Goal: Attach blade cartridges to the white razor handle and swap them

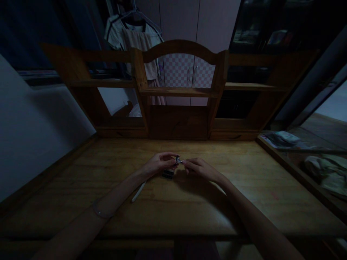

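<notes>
Nearest me, a pale strip (139, 192) is lying on the desk (214, 216); beyond it, the left hand (159, 162) and right hand (199, 168) are pinching a small metallic piece (178, 160) between them, above the desk near a dark block (168, 174).

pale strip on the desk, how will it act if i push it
The pale strip looks thin, so probably light. Lying low along the desk, it would likely swivel or slide rather than tip. Its nearly straight line hints at some stiffness.
</notes>
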Demonstrator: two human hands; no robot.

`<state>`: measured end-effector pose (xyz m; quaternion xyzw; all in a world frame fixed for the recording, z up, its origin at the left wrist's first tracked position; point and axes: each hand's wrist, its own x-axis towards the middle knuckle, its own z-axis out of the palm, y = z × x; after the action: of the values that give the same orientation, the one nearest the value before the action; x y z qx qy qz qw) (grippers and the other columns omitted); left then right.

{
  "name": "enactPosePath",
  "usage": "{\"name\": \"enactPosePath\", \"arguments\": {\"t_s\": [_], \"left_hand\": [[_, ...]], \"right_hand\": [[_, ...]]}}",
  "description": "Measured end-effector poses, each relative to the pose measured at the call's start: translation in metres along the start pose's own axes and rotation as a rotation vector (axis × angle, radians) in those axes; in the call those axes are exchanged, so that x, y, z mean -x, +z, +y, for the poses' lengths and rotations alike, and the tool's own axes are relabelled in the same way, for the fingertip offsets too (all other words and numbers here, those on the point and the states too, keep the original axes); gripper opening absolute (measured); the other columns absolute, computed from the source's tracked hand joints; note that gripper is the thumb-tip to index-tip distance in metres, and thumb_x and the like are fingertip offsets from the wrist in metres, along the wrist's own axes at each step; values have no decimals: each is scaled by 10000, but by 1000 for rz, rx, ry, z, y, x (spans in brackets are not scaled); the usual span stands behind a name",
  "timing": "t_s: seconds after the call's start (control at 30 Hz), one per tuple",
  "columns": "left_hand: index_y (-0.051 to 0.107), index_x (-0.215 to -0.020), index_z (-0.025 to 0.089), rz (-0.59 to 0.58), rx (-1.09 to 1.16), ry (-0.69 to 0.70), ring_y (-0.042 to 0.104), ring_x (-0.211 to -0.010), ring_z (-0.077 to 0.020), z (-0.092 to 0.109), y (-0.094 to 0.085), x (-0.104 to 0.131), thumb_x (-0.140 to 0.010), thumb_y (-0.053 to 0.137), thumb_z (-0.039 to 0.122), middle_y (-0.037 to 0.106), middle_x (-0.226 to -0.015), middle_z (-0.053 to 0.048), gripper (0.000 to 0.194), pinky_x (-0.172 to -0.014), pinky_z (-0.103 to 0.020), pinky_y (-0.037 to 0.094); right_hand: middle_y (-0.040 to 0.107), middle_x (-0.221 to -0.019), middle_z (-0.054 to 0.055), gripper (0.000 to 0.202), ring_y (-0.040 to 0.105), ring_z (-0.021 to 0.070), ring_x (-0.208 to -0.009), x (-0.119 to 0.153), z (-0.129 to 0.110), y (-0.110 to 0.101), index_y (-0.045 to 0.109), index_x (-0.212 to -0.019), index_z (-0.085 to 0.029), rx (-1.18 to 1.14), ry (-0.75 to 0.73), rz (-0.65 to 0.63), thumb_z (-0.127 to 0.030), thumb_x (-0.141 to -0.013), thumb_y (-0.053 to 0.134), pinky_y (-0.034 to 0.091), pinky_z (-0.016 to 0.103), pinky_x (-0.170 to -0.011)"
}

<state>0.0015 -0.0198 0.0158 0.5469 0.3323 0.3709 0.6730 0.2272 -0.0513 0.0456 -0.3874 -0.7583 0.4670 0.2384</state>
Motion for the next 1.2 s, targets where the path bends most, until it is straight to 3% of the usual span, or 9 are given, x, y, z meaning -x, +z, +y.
{"name": "enactPosePath", "arguments": {"t_s": [0.33,0.63,0.93,1.2], "left_hand": [[681,-992,139,83,-65,8,643,-733,-135,-2,0,-1,-709,748,281,699,-902,-78,324,-701,-250,497],[671,-1013,106,40,122,-55,663,-762,-164,2,-2,-3,-753,711,254,706,-898,-104,301,-750,-281,517],[687,-988,93,84,211,-57,669,-856,-180,4,-4,0,-810,640,229,701,-985,-117,229,-833,-279,521],[687,-934,106,89,151,-57,663,-722,-147,1,-2,-3,-784,678,264,712,-834,-89,218,-721,-248,524]], "right_hand": [[520,-689,2,441,447,109,-604,-2,5,2,590,-796,-128,48,-58,88,-520,-901,419,319,231,-544],[550,-712,16,383,498,127,-636,-9,7,-3,604,-918,-133,-65,-47,224,-502,-846,530,364,234,-561],[513,-677,-10,387,451,105,-596,-11,10,0,607,-897,-144,-123,-80,267,-520,-844,531,331,226,-531],[497,-666,-22,369,444,99,-585,-10,9,1,592,-889,-150,-225,-82,229,-510,-811,585,320,222,-516]]}}
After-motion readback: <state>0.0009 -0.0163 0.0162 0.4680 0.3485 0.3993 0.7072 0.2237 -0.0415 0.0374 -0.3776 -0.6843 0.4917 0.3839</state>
